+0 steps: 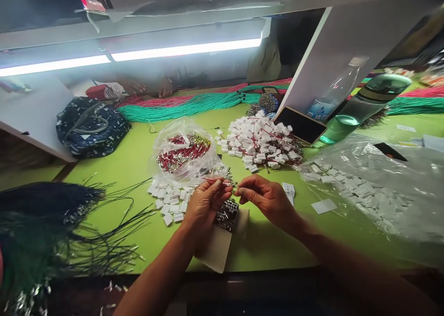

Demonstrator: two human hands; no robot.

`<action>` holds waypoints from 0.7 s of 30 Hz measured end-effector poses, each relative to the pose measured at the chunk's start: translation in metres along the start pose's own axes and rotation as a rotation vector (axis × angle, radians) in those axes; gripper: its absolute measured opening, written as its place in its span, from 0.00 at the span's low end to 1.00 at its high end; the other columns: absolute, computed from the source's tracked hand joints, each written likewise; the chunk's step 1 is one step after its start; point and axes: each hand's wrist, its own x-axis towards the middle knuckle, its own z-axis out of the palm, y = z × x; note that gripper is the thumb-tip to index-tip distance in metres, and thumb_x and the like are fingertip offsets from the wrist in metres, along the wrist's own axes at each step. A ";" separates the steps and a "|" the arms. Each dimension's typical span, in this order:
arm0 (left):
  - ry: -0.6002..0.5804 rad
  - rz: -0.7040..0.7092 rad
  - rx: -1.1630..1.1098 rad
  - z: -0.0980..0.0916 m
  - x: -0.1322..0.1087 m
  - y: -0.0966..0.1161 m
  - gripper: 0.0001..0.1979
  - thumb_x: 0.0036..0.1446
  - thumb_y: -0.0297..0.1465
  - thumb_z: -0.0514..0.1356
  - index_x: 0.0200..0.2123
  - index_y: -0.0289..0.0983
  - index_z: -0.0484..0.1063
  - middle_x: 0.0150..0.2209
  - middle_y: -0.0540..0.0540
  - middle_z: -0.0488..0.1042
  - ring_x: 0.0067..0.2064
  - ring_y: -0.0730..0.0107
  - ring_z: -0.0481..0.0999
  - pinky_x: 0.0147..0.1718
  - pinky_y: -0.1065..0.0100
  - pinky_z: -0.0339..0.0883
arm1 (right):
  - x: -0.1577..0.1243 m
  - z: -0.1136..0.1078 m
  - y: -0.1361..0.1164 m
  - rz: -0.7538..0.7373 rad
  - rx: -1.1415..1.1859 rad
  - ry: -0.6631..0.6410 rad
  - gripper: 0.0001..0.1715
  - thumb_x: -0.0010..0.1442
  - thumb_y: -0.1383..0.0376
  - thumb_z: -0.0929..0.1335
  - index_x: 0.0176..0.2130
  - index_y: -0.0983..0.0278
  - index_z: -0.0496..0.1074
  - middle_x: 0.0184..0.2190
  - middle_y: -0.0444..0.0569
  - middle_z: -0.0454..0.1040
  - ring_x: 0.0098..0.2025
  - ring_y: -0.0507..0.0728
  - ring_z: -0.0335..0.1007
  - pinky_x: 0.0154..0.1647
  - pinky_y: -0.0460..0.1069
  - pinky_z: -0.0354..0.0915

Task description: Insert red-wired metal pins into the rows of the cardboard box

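Note:
My left hand [208, 198] is closed, thumb against fingers, on a short red wire [211, 180] with metal ends. Close beside it, my right hand [262, 194] pinches at the wire's metal end; the exact piece between those fingertips is too small to make out. Below the hands stands a small open box [226, 223] of metal pins. A clear plastic bag [163, 142] of red wires with metal terminals lies just beyond. White plastic connector blocks [171, 200] are spread left of my left hand. Farther right rises a heap of white connectors with red wires [260, 140].
Dark wire bundles [45, 209] hang over the left edge. A patterned cloth bag [92, 126], green wires [180, 104], a phone [301, 124] and bottles [364, 103] line the back. Right lies a plastic bag of white pieces [374, 191]. Another person's hands [135, 86] show behind the partition.

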 end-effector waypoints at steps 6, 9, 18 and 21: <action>-0.070 0.020 0.036 -0.005 0.002 -0.004 0.03 0.48 0.23 0.65 0.28 0.31 0.73 0.26 0.46 0.77 0.26 0.75 0.77 0.27 0.76 0.73 | 0.000 -0.003 0.001 -0.049 -0.162 -0.005 0.12 0.57 0.58 0.68 0.33 0.64 0.72 0.25 0.45 0.76 0.24 0.51 0.72 0.25 0.45 0.67; -0.082 0.032 0.062 -0.007 0.003 -0.006 0.08 0.43 0.24 0.68 0.27 0.31 0.73 0.26 0.46 0.77 0.27 0.73 0.78 0.28 0.76 0.73 | 0.000 -0.004 0.001 -0.089 -0.229 0.000 0.11 0.59 0.59 0.67 0.33 0.64 0.72 0.24 0.44 0.76 0.24 0.51 0.72 0.24 0.44 0.66; -0.081 0.054 0.133 -0.010 0.005 -0.008 0.17 0.31 0.30 0.74 0.25 0.32 0.73 0.23 0.48 0.77 0.25 0.72 0.78 0.28 0.74 0.73 | -0.003 -0.006 0.001 -0.526 -0.671 0.041 0.07 0.62 0.67 0.64 0.32 0.64 0.70 0.23 0.43 0.75 0.21 0.49 0.68 0.24 0.43 0.62; -0.091 0.085 0.200 -0.013 0.005 -0.008 0.16 0.32 0.31 0.73 0.26 0.32 0.74 0.24 0.48 0.78 0.25 0.72 0.78 0.28 0.73 0.73 | -0.002 -0.006 0.003 -0.658 -0.728 0.035 0.08 0.63 0.69 0.63 0.32 0.64 0.69 0.24 0.46 0.76 0.25 0.50 0.71 0.27 0.44 0.63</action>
